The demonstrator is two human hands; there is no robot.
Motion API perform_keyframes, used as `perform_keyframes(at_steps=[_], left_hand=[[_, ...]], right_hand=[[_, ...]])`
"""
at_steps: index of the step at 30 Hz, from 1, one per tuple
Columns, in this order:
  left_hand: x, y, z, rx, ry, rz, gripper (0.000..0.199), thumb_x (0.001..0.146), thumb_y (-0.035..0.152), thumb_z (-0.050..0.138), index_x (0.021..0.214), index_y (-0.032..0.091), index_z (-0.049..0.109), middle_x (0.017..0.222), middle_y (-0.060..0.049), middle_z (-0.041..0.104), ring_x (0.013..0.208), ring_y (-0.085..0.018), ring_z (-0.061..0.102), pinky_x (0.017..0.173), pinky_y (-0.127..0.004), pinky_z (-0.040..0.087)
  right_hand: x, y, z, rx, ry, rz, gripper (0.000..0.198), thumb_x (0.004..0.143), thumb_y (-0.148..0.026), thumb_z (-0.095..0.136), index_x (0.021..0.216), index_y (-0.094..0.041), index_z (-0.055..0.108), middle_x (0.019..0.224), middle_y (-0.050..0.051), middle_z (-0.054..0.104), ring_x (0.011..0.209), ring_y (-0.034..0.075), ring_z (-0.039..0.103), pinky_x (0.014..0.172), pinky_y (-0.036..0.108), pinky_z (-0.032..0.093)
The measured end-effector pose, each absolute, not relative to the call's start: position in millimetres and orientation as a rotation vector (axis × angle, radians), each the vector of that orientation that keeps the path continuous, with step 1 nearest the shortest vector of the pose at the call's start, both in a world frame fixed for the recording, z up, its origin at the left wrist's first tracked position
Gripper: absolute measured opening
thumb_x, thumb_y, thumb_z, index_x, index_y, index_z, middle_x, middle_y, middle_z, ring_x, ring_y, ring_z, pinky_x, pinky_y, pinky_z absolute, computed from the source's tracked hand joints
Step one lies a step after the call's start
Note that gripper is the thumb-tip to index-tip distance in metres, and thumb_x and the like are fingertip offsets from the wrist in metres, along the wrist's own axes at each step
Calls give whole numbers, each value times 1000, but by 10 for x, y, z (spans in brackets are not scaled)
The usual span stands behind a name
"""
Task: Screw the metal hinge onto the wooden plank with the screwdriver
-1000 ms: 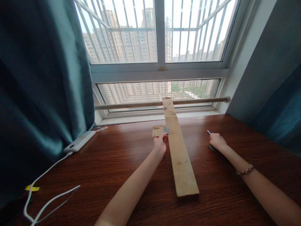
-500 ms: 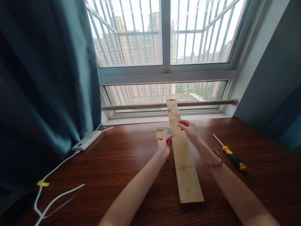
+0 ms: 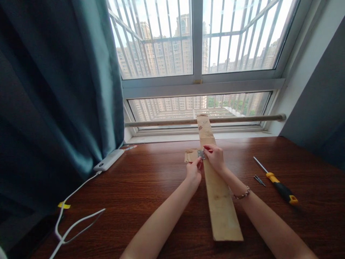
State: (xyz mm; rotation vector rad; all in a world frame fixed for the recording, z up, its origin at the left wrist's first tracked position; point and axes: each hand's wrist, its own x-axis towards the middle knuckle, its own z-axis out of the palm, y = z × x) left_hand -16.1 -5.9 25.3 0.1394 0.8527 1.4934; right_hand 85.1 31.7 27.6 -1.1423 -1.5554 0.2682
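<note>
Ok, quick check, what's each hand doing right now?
Left hand: closed, fingertips holding the metal hinge at its near edge.
Right hand: closed, fingertips pinched together by the hinge; anything between them is too small to tell.

Both unsleeved arms extend over the dark-brown, wood-grained tabletop (image 3: 151, 172) and converge toward its far edge. The left forearm (image 3: 163, 214) slants forward and inward; the left hand (image 3: 194, 172) has its thumb and index finger brought forward in a pinching pose. The right forearm (image 3: 265, 219) slants inward oppositely. The right hand (image 3: 216, 157), slightly nearer the far edge, bends its fingers leftward, fingertips close beside the left hand's.
</note>
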Motion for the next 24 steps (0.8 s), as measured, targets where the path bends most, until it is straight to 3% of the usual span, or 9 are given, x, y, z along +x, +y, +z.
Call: perform_keyframes(at_steps=[11,24], left_hand=[[-168,-91,328,114,833,1481,20,66,-7,63,71,12,60,62,-3,66,51,-11,61,52,-20,50],[-126,-80,224,138,752,1505,20,71,-9,58,76,10,63,70,-8,69,58,-13,64,60,-22,52]], right_hand=[[809,255,300,-1225,-1692,103,20,79,-10,53,87,-15,71,83,8,70,74,20,62,72,30,48],[814,256,281,-1296,-1718,86,17,81,-12,53,86,-17,68,81,6,66,69,17,60,66,27,47]])
